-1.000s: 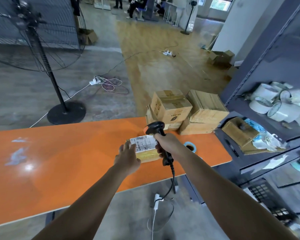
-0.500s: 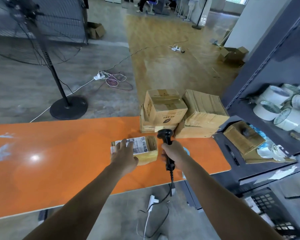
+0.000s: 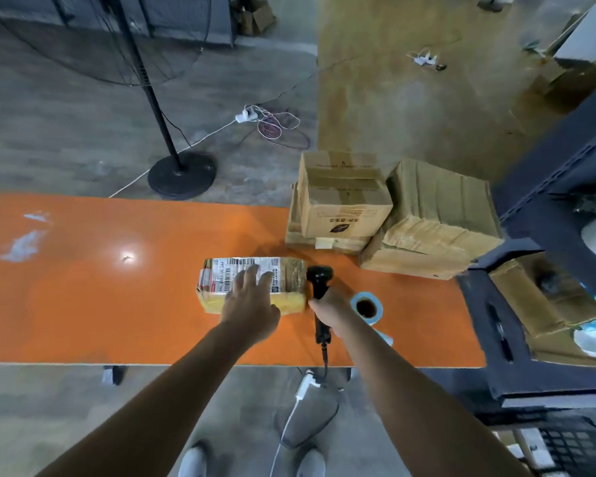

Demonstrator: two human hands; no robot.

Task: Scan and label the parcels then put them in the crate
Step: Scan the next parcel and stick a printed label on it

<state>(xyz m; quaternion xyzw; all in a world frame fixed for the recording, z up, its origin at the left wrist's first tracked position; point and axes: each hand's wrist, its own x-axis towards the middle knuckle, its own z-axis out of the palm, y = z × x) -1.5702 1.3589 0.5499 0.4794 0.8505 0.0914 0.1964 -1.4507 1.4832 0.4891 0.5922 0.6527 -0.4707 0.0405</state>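
A small yellow-taped parcel point(image 3: 289, 280) with a white shipping label lies flat on the orange table point(image 3: 83, 297). My left hand point(image 3: 252, 301) rests on top of it, fingers spread over the label. Just to the parcel's right, my right hand point(image 3: 331, 313) grips the handle of a black barcode scanner point(image 3: 319, 278), whose head stands upright beside the parcel's right end. Its cable hangs over the table's front edge. A blue roll of labels point(image 3: 367, 306) sits right of my right hand. A dark crate point(image 3: 578, 445) shows at the lower right.
Several cardboard boxes point(image 3: 344, 201) are stacked at the table's far right. A dark metal shelf unit point(image 3: 516, 339) stands right of the table. A standing fan's base point(image 3: 181, 175) and loose cables lie on the floor beyond.
The parcel went from tilted up toward the scanner to lying flat on the table, further left. My right hand lowered the scanner beside its right end. The view tilted downward.
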